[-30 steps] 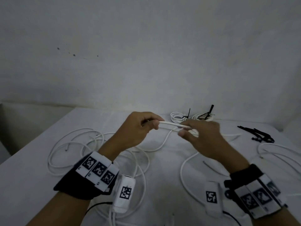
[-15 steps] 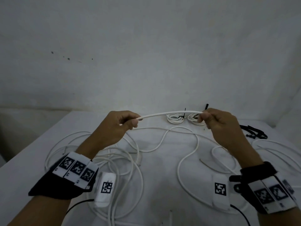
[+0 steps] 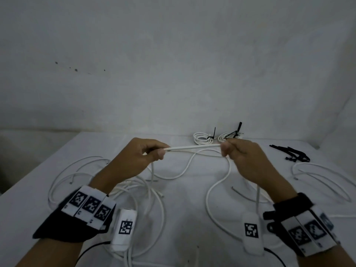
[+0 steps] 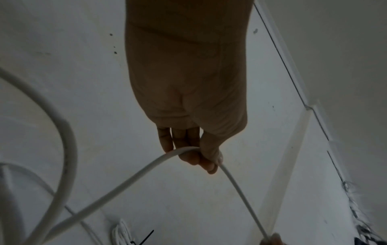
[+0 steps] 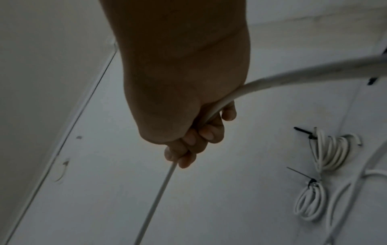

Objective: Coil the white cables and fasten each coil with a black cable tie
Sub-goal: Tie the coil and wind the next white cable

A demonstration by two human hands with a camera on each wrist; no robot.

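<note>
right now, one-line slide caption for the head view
Both hands, left and right, stretch a white cable taut above the table.

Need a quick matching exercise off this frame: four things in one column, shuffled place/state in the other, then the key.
Things:
1. left hand
2. stretched cable span
3. tied coils
4. loose cable ties

States/places:
A. lying at the table's far right
B. at the table's far edge, each bound with a black tie
C. pinches one end of the span
D. taut in the air between both hands

Pairs: 1-C, 2-D, 3-B, 4-A. The right hand grips the span's other end.
</note>
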